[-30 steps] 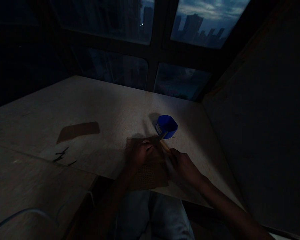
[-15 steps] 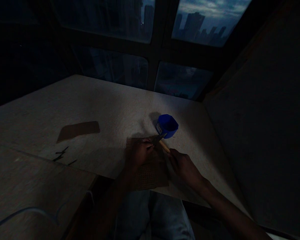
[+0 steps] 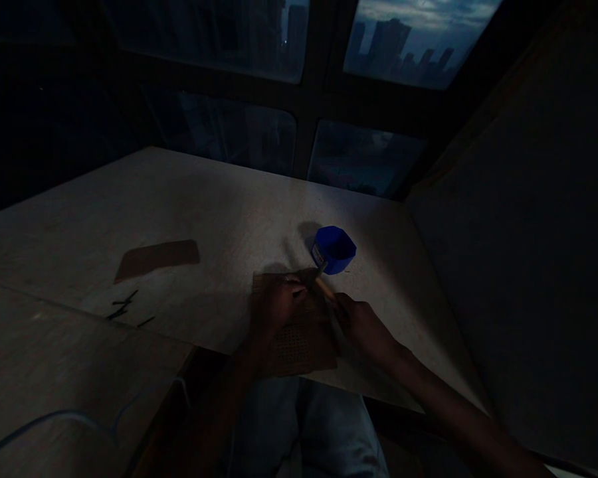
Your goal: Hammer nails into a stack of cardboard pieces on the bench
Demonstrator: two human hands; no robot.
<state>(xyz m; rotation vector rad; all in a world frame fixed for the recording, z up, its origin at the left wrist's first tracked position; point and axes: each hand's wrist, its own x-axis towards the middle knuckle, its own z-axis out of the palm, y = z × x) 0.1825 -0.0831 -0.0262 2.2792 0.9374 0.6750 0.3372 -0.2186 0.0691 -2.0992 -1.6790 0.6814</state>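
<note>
In the dim head view, my right hand point(image 3: 361, 325) is closed round the pale wooden handle of a hammer point(image 3: 325, 288). The hammer's dark head sits just right of my left fingertips. My left hand point(image 3: 279, 303) rests over a brown, corrugated-looking board point(image 3: 294, 345), its thumb and fingers pinched together. What they hold is too dark and small to make out. Rows of small marks or holes cover the board's near part. Just beyond the hammer head stands a blue open tub point(image 3: 333, 249) with a label on its side.
A flat brown piece point(image 3: 157, 259) lies on the pale tabletop point(image 3: 219, 212) at the left. Several thin dark nail-like pieces point(image 3: 121, 305) are scattered below it. A cable point(image 3: 64, 414) curves across the lower-left surface. Windows line the back; a dark wall point(image 3: 523, 252) rises at the right.
The hammer head has shifted and tilted slightly beside my left fingers, with my right hand moving a little with it. My left hand stays nearly still on the board.
</note>
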